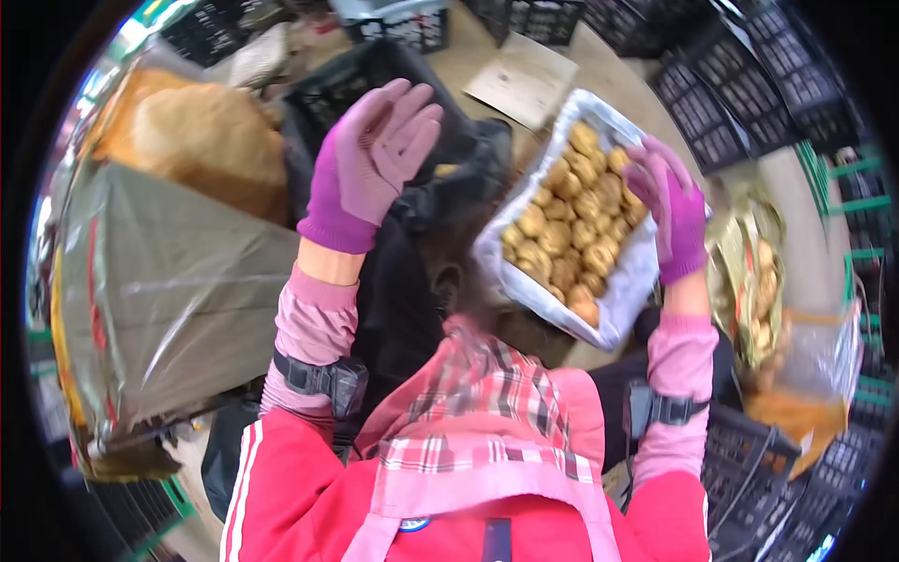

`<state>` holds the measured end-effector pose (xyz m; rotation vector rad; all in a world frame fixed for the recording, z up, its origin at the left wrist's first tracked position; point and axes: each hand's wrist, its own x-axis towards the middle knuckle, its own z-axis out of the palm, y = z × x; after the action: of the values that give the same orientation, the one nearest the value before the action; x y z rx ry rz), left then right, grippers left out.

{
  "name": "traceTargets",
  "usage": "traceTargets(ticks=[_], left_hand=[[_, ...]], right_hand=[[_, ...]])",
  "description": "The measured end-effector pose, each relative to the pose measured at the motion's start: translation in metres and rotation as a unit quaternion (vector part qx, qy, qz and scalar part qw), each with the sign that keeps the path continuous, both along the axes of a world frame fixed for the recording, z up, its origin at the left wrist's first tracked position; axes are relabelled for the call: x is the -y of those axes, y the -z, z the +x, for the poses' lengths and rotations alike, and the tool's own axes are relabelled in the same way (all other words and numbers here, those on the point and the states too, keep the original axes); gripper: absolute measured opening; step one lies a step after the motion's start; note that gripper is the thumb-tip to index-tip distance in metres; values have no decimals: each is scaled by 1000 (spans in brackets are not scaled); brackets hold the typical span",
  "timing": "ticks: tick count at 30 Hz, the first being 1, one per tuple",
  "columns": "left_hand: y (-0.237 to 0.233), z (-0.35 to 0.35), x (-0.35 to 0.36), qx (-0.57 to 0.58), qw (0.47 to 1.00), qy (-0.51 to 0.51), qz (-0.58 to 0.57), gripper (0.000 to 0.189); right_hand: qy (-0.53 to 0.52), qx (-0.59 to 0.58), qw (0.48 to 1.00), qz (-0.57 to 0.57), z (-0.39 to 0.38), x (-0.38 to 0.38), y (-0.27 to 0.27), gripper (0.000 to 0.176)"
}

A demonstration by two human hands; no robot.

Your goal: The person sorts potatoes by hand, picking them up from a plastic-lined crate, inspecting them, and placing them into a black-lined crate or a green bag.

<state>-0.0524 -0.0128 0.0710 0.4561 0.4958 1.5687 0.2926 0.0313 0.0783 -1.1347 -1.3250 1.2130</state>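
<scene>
My left hand, in a purple and pink glove, is raised above a black crate with dark lining. Its fingers are spread a little and it holds nothing. In a matching glove, my right hand is at the right rim of a crate lined with pale cloth. Its fingers curve over the rim beside the potatoes; whether they touch anything is unclear. Many round, yellow-brown potatoes fill the lined crate.
A large sack stands at the left. A flat cardboard piece lies beyond the crates. An open green sack of potatoes is at the right. Black crates are stacked at the upper right.
</scene>
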Motion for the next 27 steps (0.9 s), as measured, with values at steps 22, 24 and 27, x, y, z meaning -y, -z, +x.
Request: traceTargets(ticks=[22, 24, 27], left_hand=[[107, 102, -74, -288, 918, 173, -210, 45], [103, 103, -73, -283, 921, 178, -199, 45], [104, 105, -67, -276, 922, 194, -190, 45]], right_hand=[[242, 447, 813, -284, -63, -79, 298, 63], [224, 426, 830, -281, -55, -82, 298, 65], [175, 462, 809, -318, -53, -86, 293, 70]])
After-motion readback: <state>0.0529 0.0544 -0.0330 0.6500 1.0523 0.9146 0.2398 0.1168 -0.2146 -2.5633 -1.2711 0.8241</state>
